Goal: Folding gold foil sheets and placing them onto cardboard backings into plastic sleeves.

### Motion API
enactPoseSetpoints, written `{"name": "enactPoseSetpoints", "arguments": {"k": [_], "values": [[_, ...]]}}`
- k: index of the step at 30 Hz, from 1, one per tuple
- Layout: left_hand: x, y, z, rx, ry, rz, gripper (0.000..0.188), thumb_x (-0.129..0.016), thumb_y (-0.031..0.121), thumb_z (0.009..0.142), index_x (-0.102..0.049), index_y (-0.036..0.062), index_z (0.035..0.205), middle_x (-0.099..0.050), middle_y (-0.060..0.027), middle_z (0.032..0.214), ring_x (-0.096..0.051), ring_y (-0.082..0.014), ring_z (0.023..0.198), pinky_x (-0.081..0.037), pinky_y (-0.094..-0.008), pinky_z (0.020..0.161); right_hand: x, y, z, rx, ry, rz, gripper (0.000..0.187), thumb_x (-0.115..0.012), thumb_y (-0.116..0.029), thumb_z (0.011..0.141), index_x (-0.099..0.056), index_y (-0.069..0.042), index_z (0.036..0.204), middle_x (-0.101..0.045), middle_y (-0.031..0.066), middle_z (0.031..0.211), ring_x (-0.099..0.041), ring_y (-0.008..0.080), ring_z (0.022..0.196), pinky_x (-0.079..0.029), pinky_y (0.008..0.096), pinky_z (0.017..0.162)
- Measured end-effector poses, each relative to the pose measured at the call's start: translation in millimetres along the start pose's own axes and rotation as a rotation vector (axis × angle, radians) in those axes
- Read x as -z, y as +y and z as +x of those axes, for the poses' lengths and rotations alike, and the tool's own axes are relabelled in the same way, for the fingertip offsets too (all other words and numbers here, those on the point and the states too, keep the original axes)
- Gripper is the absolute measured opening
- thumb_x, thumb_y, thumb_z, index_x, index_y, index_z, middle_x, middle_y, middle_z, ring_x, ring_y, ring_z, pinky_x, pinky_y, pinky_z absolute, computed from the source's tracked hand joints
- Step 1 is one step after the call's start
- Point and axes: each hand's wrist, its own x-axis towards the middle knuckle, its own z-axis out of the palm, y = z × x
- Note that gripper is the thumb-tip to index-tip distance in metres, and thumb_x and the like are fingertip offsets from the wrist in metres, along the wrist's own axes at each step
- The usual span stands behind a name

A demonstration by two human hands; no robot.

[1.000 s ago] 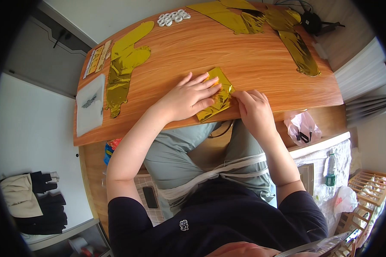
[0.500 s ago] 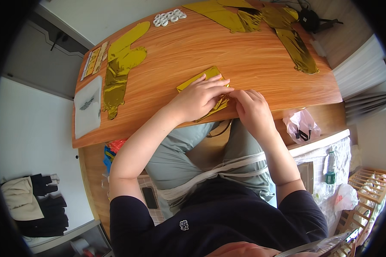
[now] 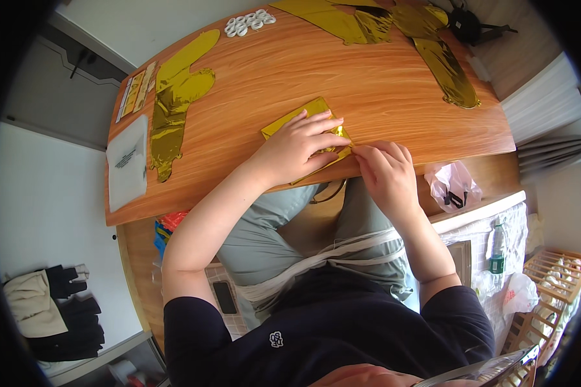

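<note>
A folded gold foil balloon (image 3: 316,105) lies flat near the front edge of the table, ahead of my lap. My left hand (image 3: 297,147) rests on top of it, fingers stretched and slightly spread, covering much of its middle. At the balloon's right corner, the thumb and fingertips of my right hand (image 3: 388,173) pinch the foil edge. Shiny creases show between the two hands. Another flat gold foil balloon (image 3: 169,122), in the shape of a numeral or letter, is spread out on the left of the table.
More gold foil balloons (image 3: 342,24) lie along the far edge and down the right side. White ring-shaped rolls (image 3: 240,28) sit at the back. A translucent plastic bag (image 3: 128,169) and printed cards (image 3: 133,95) occupy the left edge. Below the table's right side is a pink bag (image 3: 455,184).
My right hand has shifted slightly right and down with the foil corner pinched, and the foil between the hands looks flatter. My left hand has stayed on the balloon, fingers a little more spread.
</note>
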Motion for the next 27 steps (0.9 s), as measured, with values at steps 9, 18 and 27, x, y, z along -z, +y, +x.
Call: {"name": "enactPoseSetpoints", "arguments": {"k": [9,18,27], "values": [[-2,-2,-1,-0.011,0.009,0.007,0.031,-0.072,0.026,0.098,-0.073,0.0237,0.129,-0.058,-0.0070,0.153,-0.049,-0.0315,0.147,-0.035,-0.0582,0.122,9,8,-5,-0.077,0.026,0.085,0.021,-0.073,-0.001,0.091,-0.075,-0.008,0.111,-0.074,0.0073,0.101,-0.069,0.0268,0.095,-0.051,0.0398,0.089],[-3,-3,-1,-0.017,0.012,0.007,0.031,-0.072,0.027,0.098,-0.073,0.0238,0.129,-0.059,-0.0069,0.153,-0.048,-0.0311,0.147,-0.036,-0.0577,0.122,7,6,-9,0.090,-0.052,-0.067,0.026,-0.074,-0.007,0.091,-0.073,-0.009,0.117,-0.074,0.0052,0.104,-0.067,0.0263,0.099,-0.048,0.0404,0.093],[-4,-4,-1,-0.014,0.008,-0.013,0.032,-0.072,0.027,0.098,-0.073,0.0241,0.130,-0.059,-0.0069,0.153,-0.047,-0.0308,0.148,-0.034,-0.0568,0.123,4,11,-11,0.160,-0.044,-0.088,0.031,-0.073,-0.009,0.091,-0.071,-0.010,0.122,-0.074,0.0021,0.103,-0.064,0.0238,0.101,-0.044,0.0429,0.098]]}}
